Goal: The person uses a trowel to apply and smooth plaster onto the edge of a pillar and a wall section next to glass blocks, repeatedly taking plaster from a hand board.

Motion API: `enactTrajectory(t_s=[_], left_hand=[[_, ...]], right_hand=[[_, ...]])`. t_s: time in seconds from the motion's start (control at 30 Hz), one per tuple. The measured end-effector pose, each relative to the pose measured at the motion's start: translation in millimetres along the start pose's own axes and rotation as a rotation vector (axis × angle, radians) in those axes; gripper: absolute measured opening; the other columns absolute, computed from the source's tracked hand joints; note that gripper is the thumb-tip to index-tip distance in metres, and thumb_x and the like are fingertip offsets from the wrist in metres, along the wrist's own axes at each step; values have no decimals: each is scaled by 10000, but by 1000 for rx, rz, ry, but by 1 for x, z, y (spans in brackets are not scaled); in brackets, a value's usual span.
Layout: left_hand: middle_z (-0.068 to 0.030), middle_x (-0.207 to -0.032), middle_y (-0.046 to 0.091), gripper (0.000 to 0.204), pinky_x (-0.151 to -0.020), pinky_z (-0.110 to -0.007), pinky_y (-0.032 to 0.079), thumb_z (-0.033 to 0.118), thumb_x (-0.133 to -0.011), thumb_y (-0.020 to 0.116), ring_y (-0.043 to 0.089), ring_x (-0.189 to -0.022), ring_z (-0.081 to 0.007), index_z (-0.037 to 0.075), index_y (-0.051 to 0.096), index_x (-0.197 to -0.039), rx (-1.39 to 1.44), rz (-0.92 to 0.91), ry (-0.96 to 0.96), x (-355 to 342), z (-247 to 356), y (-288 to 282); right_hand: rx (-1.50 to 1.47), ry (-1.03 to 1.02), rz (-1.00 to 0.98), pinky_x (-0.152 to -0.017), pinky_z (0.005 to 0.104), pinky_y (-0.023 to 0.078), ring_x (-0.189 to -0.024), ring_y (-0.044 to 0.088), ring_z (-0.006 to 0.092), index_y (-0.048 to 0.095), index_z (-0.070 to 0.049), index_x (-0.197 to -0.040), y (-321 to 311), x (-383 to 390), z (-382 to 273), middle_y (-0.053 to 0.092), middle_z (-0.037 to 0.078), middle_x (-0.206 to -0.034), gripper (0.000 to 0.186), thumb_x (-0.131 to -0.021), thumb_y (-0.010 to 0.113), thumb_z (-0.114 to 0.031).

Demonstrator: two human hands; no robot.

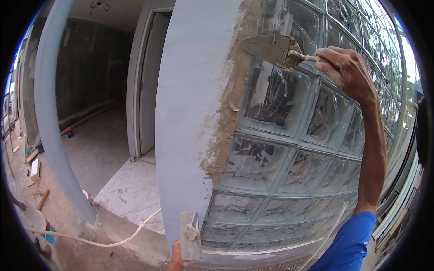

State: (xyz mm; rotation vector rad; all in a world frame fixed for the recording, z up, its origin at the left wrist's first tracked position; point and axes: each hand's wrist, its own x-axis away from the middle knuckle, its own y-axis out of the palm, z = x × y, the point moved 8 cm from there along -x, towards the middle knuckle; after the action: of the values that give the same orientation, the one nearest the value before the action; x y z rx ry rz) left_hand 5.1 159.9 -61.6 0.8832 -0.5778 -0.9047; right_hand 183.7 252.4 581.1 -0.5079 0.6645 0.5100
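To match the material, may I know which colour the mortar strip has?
The mortar strip is greyish brown, seen best in the head view.

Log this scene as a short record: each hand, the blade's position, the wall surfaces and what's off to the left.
Right hand: gripping the handle of a mortar-smeared metal trowel
Left hand: holding a grey rectangular tool with mortar on it
Blade position: at the rough brown mortar strip, upper part; pressing or not, cannot tell
Wall surfaces: pale blue-grey painted wall left of strip, clear glass-block panel right
Off left: dirty white tiled floor, cream hose or cable
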Motion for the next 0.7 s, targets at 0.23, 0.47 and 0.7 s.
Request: enactTrajectory(t_s=[0.23,0.47,0.7], left_hand=[[-129,-724,632,387,-277,-332,465,294,-861,534,613,-459,-231,-33,549,-1069,-35,12,-9,9,16,31],[-153,-696,600,410,-257,-373,439,321,-816,578,589,-437,-273,-27,538,-1029,-20,45,24,11,11,21],[-130,-695,616,351,-260,-347,443,297,-863,515,594,-435,-250,-15,561,-1018,16,14,42,17,20,18]], right_hand=[[20,11,29,-804,371,532,-813,671,243,691,-53,-997,0,-11,7,693,123,-945,279,-856,621,-284],[151,-15,178,-837,361,515,-897,663,234,684,-61,-1032,-11,-46,59,687,105,-1003,345,-884,587,-356],[146,116,215,-836,375,480,-892,644,256,639,-21,-1086,-25,-37,59,668,147,-995,338,-917,558,-302]])
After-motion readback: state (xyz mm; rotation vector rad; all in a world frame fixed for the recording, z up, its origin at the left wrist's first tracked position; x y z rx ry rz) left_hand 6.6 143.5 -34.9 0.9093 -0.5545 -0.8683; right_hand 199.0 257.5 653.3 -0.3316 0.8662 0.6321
